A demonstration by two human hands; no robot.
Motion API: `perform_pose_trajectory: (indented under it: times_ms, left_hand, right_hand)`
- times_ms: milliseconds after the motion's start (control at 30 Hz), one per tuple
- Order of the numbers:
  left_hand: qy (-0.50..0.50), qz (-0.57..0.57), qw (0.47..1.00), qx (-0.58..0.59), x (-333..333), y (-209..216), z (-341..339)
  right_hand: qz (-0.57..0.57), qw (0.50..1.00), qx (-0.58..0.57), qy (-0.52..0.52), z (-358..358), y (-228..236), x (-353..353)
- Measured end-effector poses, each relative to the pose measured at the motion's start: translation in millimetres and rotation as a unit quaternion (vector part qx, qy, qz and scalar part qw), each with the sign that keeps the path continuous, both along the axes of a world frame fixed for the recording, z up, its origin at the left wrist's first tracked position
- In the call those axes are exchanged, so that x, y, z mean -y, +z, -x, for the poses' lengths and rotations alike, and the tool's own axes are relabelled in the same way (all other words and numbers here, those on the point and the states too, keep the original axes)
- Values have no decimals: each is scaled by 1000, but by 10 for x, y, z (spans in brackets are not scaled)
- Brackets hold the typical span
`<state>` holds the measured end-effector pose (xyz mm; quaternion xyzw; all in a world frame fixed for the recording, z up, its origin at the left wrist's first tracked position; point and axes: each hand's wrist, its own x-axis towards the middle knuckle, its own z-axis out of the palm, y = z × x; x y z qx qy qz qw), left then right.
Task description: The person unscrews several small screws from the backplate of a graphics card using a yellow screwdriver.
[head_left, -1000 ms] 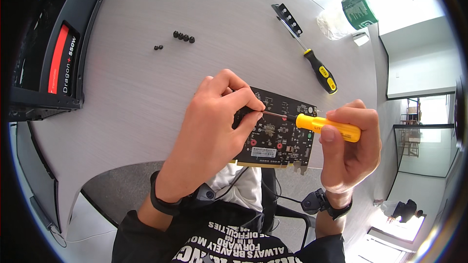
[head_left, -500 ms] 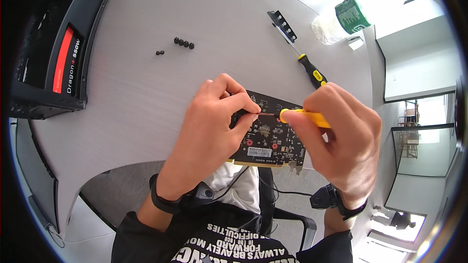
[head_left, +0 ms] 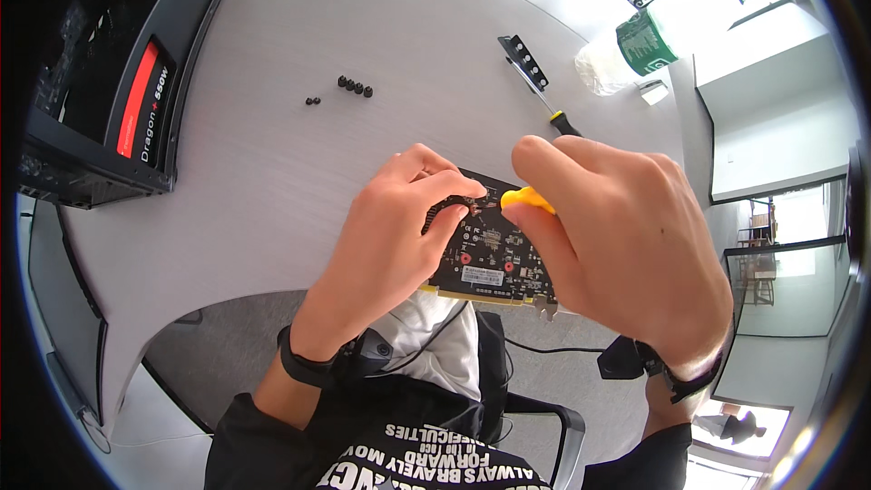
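A black graphics card (head_left: 491,240), its circuit-board side up, rests by the table's near edge. My left hand (head_left: 376,227) is at its upper left corner, thumb and forefinger tips apart over the board. My right hand (head_left: 635,236) grips the yellow handle of a screwdriver (head_left: 526,200) above the card. The screwdriver's thin shaft reaches toward my left fingertips; I cannot tell whether its tip touches a screw. Beyond my right hand lies a second screwdriver (head_left: 564,123), black and yellow, its handle partly hidden. Its tip is beside a black slotted metal bracket (head_left: 524,61).
Several black thumbscrews (head_left: 355,86) stand in a row, with two smaller screws (head_left: 313,101) nearby. On the left is a black computer case (head_left: 163,186). A green-labelled plastic container (head_left: 642,43) stands at the far right. The table's near edge curves around me.
My left thumb and forefinger have parted from their pinch at the screwdriver shaft. My right hand has shifted and turned over the card. The view has moved slightly.
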<state>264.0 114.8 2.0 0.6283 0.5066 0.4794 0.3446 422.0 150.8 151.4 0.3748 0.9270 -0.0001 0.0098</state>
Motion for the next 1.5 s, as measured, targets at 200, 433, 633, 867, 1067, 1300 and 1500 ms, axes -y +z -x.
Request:
perform_pose_trajectory:
  times_ms: [200, 433, 633, 867, 1067, 1300, 1500]
  left_hand:
    - [-6, -28, 999, -36, -3, 43, 14]
    - [22, -96, 991, -95, -60, 294, 71]
    - [-41, -80, 994, -67, -67, 389, 1]
    - [-20, -122, 986, -109, -74, 369, 57]
    - [-61, -98, 988, -101, -87, 409, 88]
    - [-70, -137, 986, -56, -114, 461, 37]
    - [-162, -152, 973, -66, -151, 413, 135]
  right_hand:
    - [-34, 998, 61, 6, -26, 38, -55]
    - [-74, 994, 13, 73, -63, 73, -130]
    - [-59, 986, 102, 122, 10, 142, -187]
    - [25, 997, 13, 73, 68, 113, -85]
    - [39, 995, -23, 89, -39, 109, -169]
    - [-20, 995, 9, 95, -15, 34, -96]
    - [-47, 992, 76, 92, -14, 47, -24]
